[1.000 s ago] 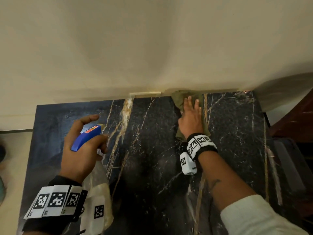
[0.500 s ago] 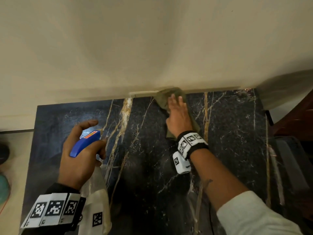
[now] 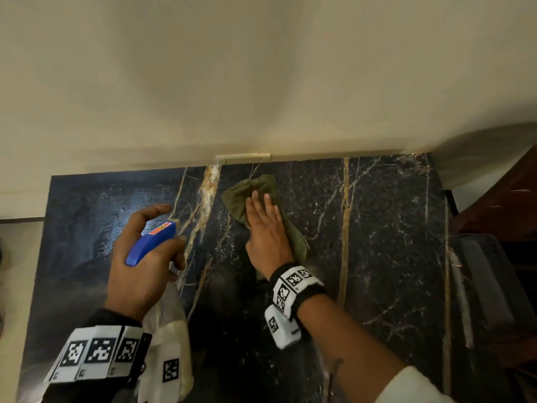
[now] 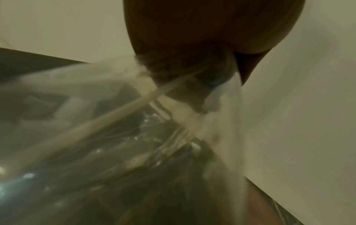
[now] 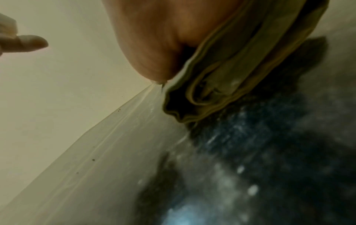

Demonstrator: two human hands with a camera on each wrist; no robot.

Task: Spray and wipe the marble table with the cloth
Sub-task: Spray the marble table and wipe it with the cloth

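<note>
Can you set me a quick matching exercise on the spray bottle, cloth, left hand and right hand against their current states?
Column one:
1. spray bottle
2. cloth
3. left hand
4. right hand

Column two:
A. olive green, crumpled on the marble table
B. pressing flat on the cloth
C. gripping the bottle at its blue trigger head
D. held up above the table's left part

Pairs: 1-D, 2-A, 3-C, 4-B

crumpled olive cloth (image 3: 263, 199) on black gold-veined marble table (image 3: 377, 228), clear blue-topped spray bottle (image 3: 151, 242)

Plain cream wall (image 3: 261, 82), dark wooden furniture (image 3: 505, 205)
</note>
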